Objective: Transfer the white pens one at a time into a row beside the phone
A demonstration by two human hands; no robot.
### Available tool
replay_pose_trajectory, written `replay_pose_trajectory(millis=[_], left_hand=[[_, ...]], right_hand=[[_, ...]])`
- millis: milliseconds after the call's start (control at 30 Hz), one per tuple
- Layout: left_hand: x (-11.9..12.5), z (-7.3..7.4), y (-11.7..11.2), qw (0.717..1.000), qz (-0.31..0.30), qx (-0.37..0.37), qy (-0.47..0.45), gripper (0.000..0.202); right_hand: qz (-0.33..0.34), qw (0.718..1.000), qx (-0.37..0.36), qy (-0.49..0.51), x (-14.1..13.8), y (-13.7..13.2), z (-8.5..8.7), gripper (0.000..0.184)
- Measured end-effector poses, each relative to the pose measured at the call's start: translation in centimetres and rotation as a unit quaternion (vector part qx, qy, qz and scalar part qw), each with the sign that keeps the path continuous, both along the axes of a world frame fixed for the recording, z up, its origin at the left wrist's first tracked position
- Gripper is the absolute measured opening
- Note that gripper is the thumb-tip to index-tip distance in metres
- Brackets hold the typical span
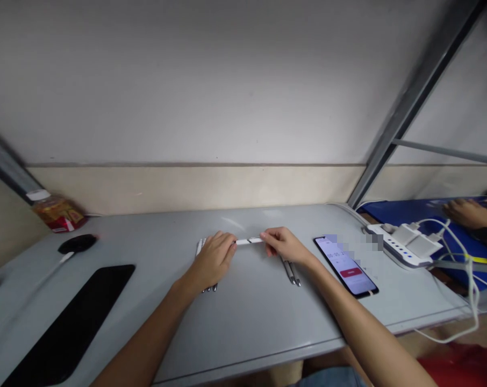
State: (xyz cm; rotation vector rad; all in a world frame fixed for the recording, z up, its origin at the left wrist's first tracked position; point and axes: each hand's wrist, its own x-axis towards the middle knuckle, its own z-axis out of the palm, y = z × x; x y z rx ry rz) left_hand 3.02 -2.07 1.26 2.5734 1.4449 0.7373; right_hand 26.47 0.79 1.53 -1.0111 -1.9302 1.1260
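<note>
A slim white pen [247, 241] with a dark band lies level between my two hands, just above or on the grey desk. My left hand [216, 257] is closed at its left end, fingers bent over. My right hand [283, 243] pinches the right end between thumb and fingers. Under and beside my left hand are several pens [209, 289]; mainly their silvery tips and pale upper ends show, and my palm covers the rest. Below my right hand, grey pens [291, 272] with shiny tips lie side by side, their upper parts hidden by the hand.
Right of my forearm lies a phone [345, 267] showing a timer. A white power strip [400, 247] with chargers and cables stands beyond. A black mat [72, 322], a black round device [78, 244] and a bottle [56, 211] are left. Another person's hand [469, 214] is far right.
</note>
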Motion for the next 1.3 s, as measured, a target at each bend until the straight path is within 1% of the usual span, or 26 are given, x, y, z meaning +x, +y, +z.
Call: replay_pose_trajectory(millis=[33, 100, 167, 233, 267, 333, 433, 500, 533, 600, 633, 700, 733, 800, 833, 900, 1000, 1067, 1133, 1167, 1233, 1300], left_hand=[[0.0, 0.0, 0.0, 1.0, 0.001, -0.002, 0.001, 0.026], [0.0, 0.1, 0.0, 1.0, 0.002, -0.009, 0.007, 0.027], [0.0, 0.1, -0.1, 1.0, 0.0, -0.013, 0.011, 0.027], [0.0, 0.1, -0.1, 1.0, -0.003, -0.012, 0.012, 0.028], [0.0, 0.2, -0.1, 1.0, -0.003, -0.011, 0.011, 0.028], [0.0, 0.2, -0.1, 1.0, 0.001, -0.01, 0.009, 0.028], [0.0, 0.3, -0.1, 1.0, -0.003, -0.018, 0.005, 0.028], [0.1, 0.3, -0.1, 1.0, -0.011, -0.021, 0.004, 0.027], [0.1, 0.3, -0.2, 1.0, -0.012, -0.021, 0.004, 0.027], [0.0, 0.4, -0.2, 1.0, -0.011, -0.017, 0.005, 0.027], [0.0, 0.4, -0.2, 1.0, -0.009, -0.016, 0.005, 0.027], [0.0, 0.4, -0.1, 1.0, -0.009, -0.015, 0.007, 0.028], [0.0, 0.4, -0.1, 1.0, -0.01, -0.016, 0.007, 0.028], [-0.1, 0.4, -0.1, 1.0, -0.015, -0.015, 0.008, 0.027], [-0.2, 0.4, -0.1, 1.0, -0.016, -0.015, 0.008, 0.027], [-0.3, 0.3, 0.0, 1.0, -0.017, -0.019, 0.002, 0.026], [-0.5, 0.2, 0.1, 0.999, -0.024, -0.031, -0.005, 0.028], [-0.6, 0.1, 0.2, 0.999, -0.024, -0.033, -0.003, 0.028], [-0.6, 0.1, 0.3, 1.0, -0.018, -0.016, 0.008, 0.027], [-0.7, 0.2, 0.3, 1.0, -0.015, -0.002, 0.017, 0.026], [-0.8, 0.3, 0.3, 0.998, -0.015, 0.035, 0.046, 0.025], [-1.0, 0.4, 0.3, 0.993, -0.014, 0.077, 0.083, 0.026]], right_hand=[[0.001, 1.0, 0.013, 0.007, 0.0, 0.0, 0.0, 0.031], [0.011, 0.999, 0.025, 0.02, 0.0, 0.0, 0.0, 0.032], [0.013, 1.0, 0.014, 0.003, 0.0, -0.1, 0.0, 0.027], [0.01, 1.0, 0.002, -0.017, 0.0, -0.1, 0.0, 0.038], [0.008, 1.0, 0.005, -0.016, -0.1, -0.2, 0.1, 0.038], [0.006, 1.0, 0.021, 0.004, -0.1, -0.2, 0.1, 0.027], [0.007, 1.0, 0.017, 0.0, -0.1, -0.2, 0.1, 0.027], [-0.006, 1.0, 0.008, -0.025, -0.2, -0.2, 0.0, 0.039], [-0.015, 0.999, 0.014, -0.027, -0.2, -0.2, 0.0, 0.039], [-0.023, 0.999, 0.045, -0.013, -0.2, -0.2, 0.0, 0.027], [-0.019, 0.998, 0.057, -0.005, -0.2, -0.2, 0.0, 0.027], [-0.004, 0.999, 0.051, -0.009, -0.2, -0.2, -0.1, 0.025], [0.0, 0.999, 0.037, -0.021, -0.2, -0.2, -0.1, 0.027], [-0.002, 0.999, 0.019, -0.037, -0.2, -0.1, -0.2, 0.042], [-0.005, 0.999, 0.023, -0.036, -0.3, -0.1, -0.1, 0.04], [-0.008, 0.998, 0.059, -0.022, -0.3, -0.2, 0.0, 0.028], [-0.016, 0.993, 0.112, -0.025, -0.6, -0.6, 0.2, 0.024], [-0.031, 0.991, 0.119, -0.043, -0.8, -0.9, 0.3, 0.023], [-0.039, 0.993, 0.099, -0.041, -1.1, -1.1, 0.3, 0.028], [-0.035, 0.996, 0.076, -0.029, -1.3, -1.2, 0.3, 0.029], [-0.01, 1.0, -0.01, 0.013, -1.7, -1.3, 0.1, 0.031], [0.025, 0.991, -0.114, 0.063, -1.8, -1.2, 0.0, 0.031]])
